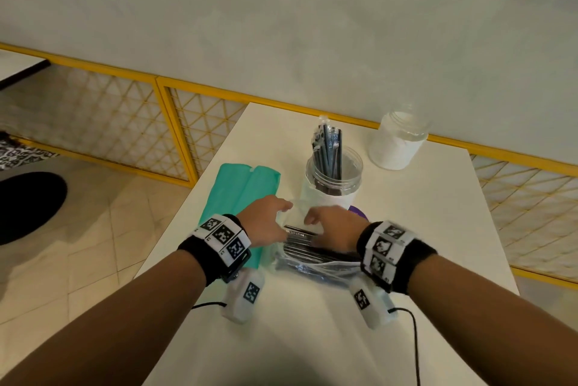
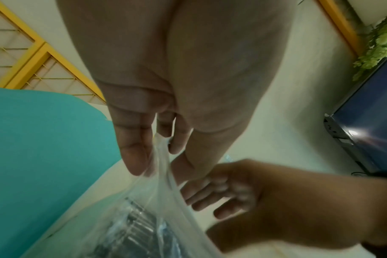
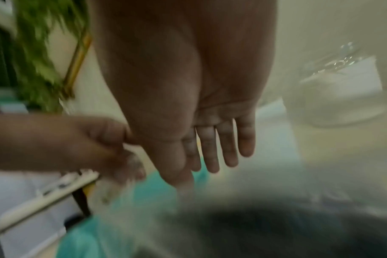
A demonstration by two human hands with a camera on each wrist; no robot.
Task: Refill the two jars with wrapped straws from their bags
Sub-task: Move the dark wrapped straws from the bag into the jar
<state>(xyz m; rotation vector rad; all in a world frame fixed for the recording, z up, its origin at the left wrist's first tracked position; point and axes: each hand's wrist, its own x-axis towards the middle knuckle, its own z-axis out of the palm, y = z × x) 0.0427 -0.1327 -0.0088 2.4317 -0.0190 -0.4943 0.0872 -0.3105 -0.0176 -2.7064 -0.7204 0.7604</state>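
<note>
A clear bag of black wrapped straws (image 1: 316,252) lies on the white table (image 1: 422,229) in front of me. My left hand (image 1: 276,213) pinches the bag's open edge (image 2: 160,148) between thumb and fingers. My right hand (image 1: 316,223) is at the bag's mouth with nearly straight fingers (image 3: 210,150) touching the plastic; no grip shows. A clear jar (image 1: 333,181) with several black straws stands just beyond the hands. A second, empty jar (image 1: 398,140) stands at the back right. A teal bag (image 1: 242,191) lies to the left, under my left wrist.
A purple object (image 1: 359,213) peeks out beside the near jar. Yellow lattice railing (image 1: 175,123) runs behind the table. The table's left edge is close to the teal bag. A dark screen (image 2: 369,125) and green plant (image 2: 380,43) show in the left wrist view.
</note>
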